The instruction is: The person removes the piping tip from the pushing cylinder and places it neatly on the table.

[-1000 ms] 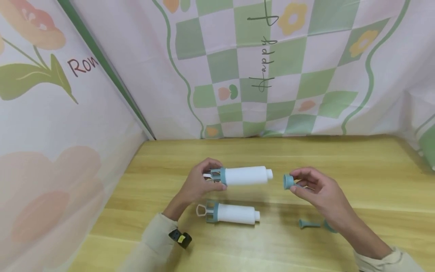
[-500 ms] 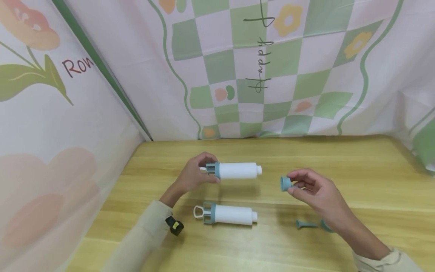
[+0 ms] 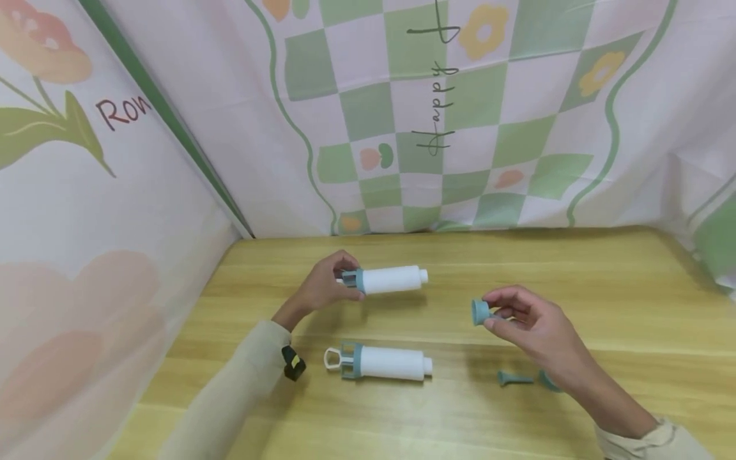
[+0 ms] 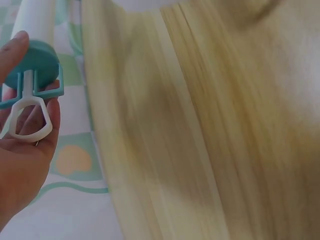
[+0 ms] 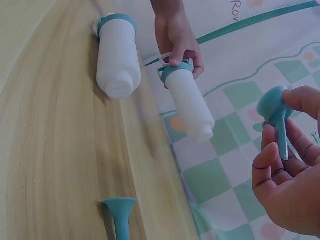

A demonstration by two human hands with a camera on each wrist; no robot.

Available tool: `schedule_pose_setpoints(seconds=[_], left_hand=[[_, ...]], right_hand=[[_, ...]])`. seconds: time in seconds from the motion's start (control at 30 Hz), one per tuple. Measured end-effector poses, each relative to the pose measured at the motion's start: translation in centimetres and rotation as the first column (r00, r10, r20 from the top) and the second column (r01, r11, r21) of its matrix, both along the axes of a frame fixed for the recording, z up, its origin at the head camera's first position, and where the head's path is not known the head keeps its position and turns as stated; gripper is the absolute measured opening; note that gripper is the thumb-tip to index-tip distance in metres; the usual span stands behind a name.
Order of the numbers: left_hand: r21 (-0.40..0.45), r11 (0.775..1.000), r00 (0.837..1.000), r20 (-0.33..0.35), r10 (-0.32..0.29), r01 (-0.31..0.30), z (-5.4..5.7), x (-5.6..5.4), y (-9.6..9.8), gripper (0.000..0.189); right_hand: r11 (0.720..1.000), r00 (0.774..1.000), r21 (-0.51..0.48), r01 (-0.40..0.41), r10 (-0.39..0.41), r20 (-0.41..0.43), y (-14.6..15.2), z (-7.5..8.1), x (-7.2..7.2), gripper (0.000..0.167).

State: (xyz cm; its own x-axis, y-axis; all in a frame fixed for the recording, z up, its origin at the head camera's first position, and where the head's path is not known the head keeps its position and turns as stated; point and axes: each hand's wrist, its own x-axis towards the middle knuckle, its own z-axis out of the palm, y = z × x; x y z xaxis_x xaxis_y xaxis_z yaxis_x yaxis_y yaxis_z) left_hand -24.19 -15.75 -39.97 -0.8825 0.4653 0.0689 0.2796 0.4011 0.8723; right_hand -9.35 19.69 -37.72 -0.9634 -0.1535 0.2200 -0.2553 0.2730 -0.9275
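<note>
My left hand (image 3: 324, 284) grips a white syringe-like tube (image 3: 392, 280) by its teal collar, raised over the table with its narrow tip pointing right. Its white ring handle (image 4: 34, 135) shows against the palm in the left wrist view. My right hand (image 3: 537, 329) pinches a teal funnel-shaped nozzle (image 5: 274, 106) between thumb and fingers, wide mouth toward the tube and thin stem back toward the palm. A gap separates nozzle and tube tip. A second such tube (image 3: 392, 363), with teal collar and ring handle, lies on the table in front.
On the wooden table (image 3: 460, 415), a slim teal nozzle (image 3: 514, 378) lies below my right hand. Beside it, another teal piece (image 3: 549, 382) is partly hidden by the wrist. A patterned curtain (image 3: 356, 108) hangs along the back edge, and another (image 3: 115, 211) at the left.
My left hand has moved left and toward the back with the white tube, widening the gap to the nozzle. The right hand has stayed nearly in place, still pinching the nozzle.
</note>
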Motion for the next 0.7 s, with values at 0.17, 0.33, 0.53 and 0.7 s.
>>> schedule_pose_setpoints(seconds=[0.17, 0.33, 0.53, 0.7], left_hand=[[-0.024, 1.000, 0.999, 0.036, -0.004, 0.005, -0.7, -0.9, 0.2, 0.051], [-0.015, 1.000, 0.998, 0.058, -0.023, 0.024, -1.6, -1.6, 0.3, 0.050], [-0.059, 0.998, 0.998, 0.061, -0.002, 0.006, -2.4, -2.2, 0.2, 0.048], [-0.095, 0.995, 0.997, 0.071, 0.024, -0.017, -2.9, -2.3, 0.1, 0.047]], right_hand=[[1.000, 1.000, 0.008, 0.004, -0.004, 0.000, 0.2, -0.2, 0.0, 0.027], [1.000, 1.000, 0.023, 0.020, -0.021, 0.012, 0.2, -0.2, 0.0, 0.028], [0.999, 0.999, 0.018, 0.034, -0.034, 0.035, 0.4, -0.2, -0.1, 0.029], [0.999, 0.998, 0.006, 0.033, -0.033, 0.049, 0.3, -0.3, 0.0, 0.029]])
